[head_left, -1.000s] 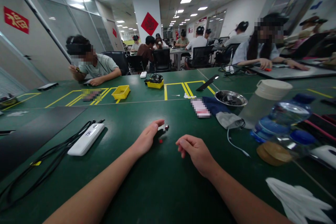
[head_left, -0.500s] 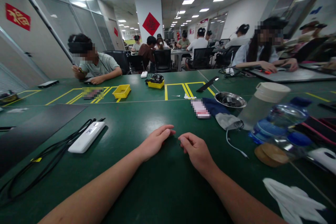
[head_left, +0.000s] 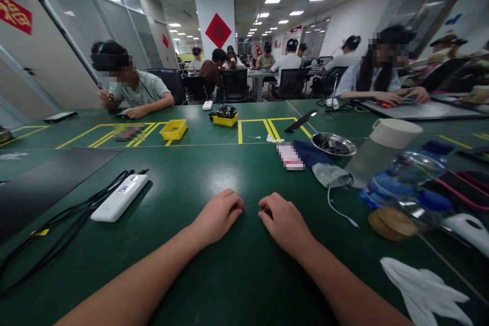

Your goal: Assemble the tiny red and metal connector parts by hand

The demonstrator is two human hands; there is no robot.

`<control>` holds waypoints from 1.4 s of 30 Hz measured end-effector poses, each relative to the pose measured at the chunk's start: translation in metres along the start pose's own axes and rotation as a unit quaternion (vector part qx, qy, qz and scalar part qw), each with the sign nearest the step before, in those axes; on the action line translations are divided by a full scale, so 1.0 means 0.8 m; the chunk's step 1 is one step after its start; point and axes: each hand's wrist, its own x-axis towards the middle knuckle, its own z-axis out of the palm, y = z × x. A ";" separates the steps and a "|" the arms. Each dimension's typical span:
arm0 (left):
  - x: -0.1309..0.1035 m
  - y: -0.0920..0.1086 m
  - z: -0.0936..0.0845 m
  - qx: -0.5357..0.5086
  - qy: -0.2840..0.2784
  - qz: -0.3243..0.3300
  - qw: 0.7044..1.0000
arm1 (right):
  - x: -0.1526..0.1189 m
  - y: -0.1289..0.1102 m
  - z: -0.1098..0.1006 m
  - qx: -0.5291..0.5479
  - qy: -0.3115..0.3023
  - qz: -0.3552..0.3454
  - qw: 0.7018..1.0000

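Observation:
My left hand (head_left: 219, 215) rests low over the green table (head_left: 183, 275), its fingers curled inward and its thumb near the fingertips; what it holds, if anything, is hidden. Across a small gap, my right hand (head_left: 286, 221) is closed around something small and dark that barely shows at its fingertips, too small to name. A white power bank (head_left: 120, 197) with black cables lies left of my left hand. Beyond my right hand lie a phone (head_left: 290, 156) and a grey-and-blue pouch (head_left: 328, 173) with a white cable.
On the right stand a metal bowl (head_left: 333, 144), a pale tumbler (head_left: 385, 147) and plastic bottles (head_left: 405, 173), with a white glove (head_left: 424, 288) nearer. Farther back are a yellow tray (head_left: 173, 130) and a filled yellow box (head_left: 225, 120). People sit across the table.
My left hand has turned palm down and its fingers have curled in. My right hand has rotated slightly inward, still closed. The view has shifted a little.

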 end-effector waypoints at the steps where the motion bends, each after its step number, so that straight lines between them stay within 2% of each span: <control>1: 0.000 0.002 0.003 -0.021 0.008 -0.006 1.000 | 0.000 -0.001 -0.001 0.025 0.004 -0.007 1.000; 5: 0.000 0.011 0.015 -0.154 0.030 -0.065 0.985 | 0.001 -0.003 0.001 0.133 0.016 -0.023 0.991; 10: 0.004 0.021 0.018 -0.330 0.018 -0.128 0.935 | 0.002 -0.004 0.012 0.283 0.013 0.060 0.957; 13: 0.005 0.024 0.017 -0.399 0.025 -0.157 0.903 | 0.002 -0.006 0.011 0.355 0.001 0.076 0.932; 16: 0.004 0.025 0.020 -0.480 0.046 -0.171 0.859 | 0.002 -0.009 0.006 0.433 -0.014 0.078 0.898; 20: 0.002 0.030 0.024 -0.562 0.048 -0.160 0.810 | -0.001 -0.010 0.003 0.545 -0.038 0.091 0.832; 22: 0.003 0.031 0.024 -0.571 0.043 -0.155 0.805 | -0.002 -0.009 0.004 0.564 -0.037 0.095 0.820; 26: 0.005 0.027 0.024 -0.555 0.045 -0.161 0.815 | -0.002 -0.009 0.004 0.581 -0.026 0.125 0.804; 30: 0.005 0.023 0.026 -0.535 0.042 -0.165 0.827 | 0.000 -0.012 -0.002 0.620 -0.030 0.152 0.769; 33: 0.005 0.022 0.028 -0.537 0.036 -0.171 0.825 | 0.001 -0.012 -0.004 0.640 -0.022 0.163 0.751; 37: 0.005 0.022 0.028 -0.546 0.033 -0.164 0.821 | 0.003 -0.012 -0.004 0.630 0.007 0.168 0.758; 40: 0.005 0.022 0.027 -0.556 0.034 -0.171 0.813 | 0.003 -0.010 -0.003 0.611 0.000 0.166 0.774; 42: 0.005 0.023 0.025 -0.568 0.032 -0.188 0.801 | 0.003 -0.008 -0.003 0.616 -0.011 0.168 0.770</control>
